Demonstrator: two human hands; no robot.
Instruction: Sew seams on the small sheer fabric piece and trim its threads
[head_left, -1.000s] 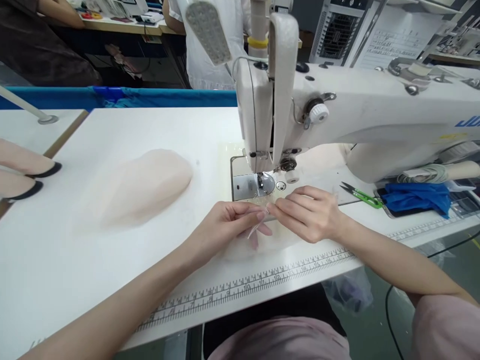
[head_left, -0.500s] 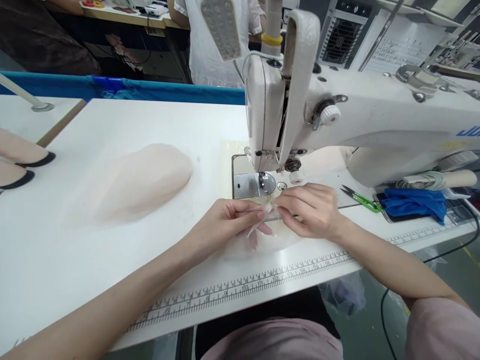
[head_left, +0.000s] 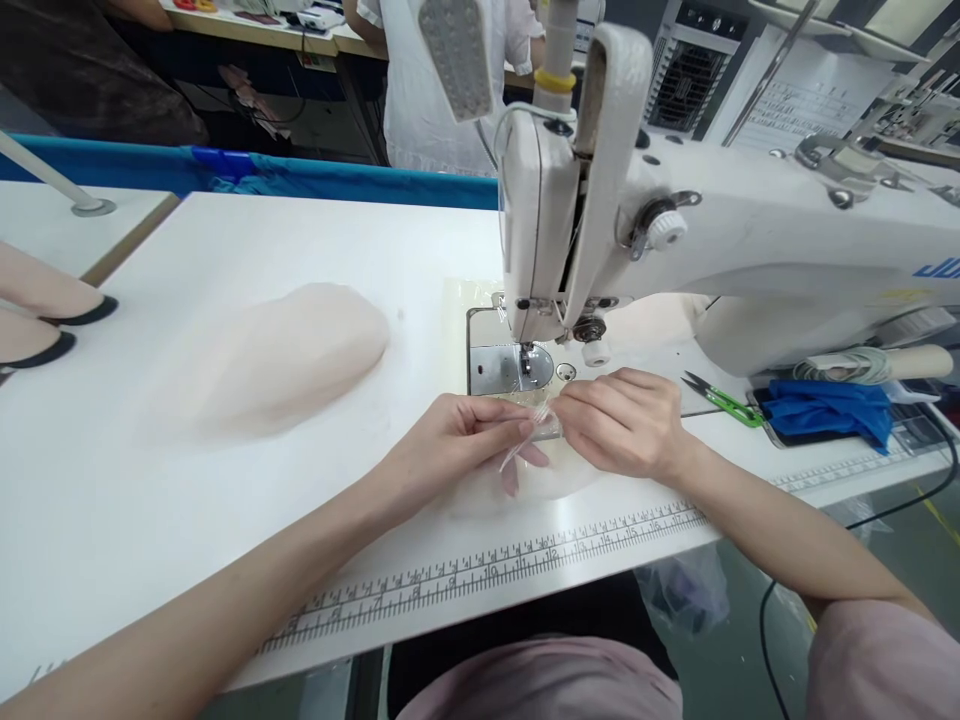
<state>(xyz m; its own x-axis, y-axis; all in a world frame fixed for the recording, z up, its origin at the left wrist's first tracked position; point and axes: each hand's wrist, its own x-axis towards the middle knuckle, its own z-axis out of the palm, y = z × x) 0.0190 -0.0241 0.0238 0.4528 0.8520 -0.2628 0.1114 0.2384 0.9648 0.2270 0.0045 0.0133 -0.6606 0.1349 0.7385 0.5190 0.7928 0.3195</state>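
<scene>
In front of the sewing machine, my left hand pinches thin whitish, half-clear strands between thumb and forefinger. My right hand is closed with its fingertips on the other end of the strands, close to the left fingertips. Whether the strands are thread or a narrow strip, I cannot make out. Below them, a small pinkish piece of fabric shows, and sheer pale material lies on the table under my hands. The needle area stands just behind my hands.
A sheer beige fabric piece lies on the left of the white table. Green-handled snips and a blue cloth lie on the right. A printed ruler runs along the front edge. A person in white is beyond.
My right fingers have closed in more, with the thumb now tucked out of sight. My left hand keeps its pinch. The whole view has shifted slightly.
</scene>
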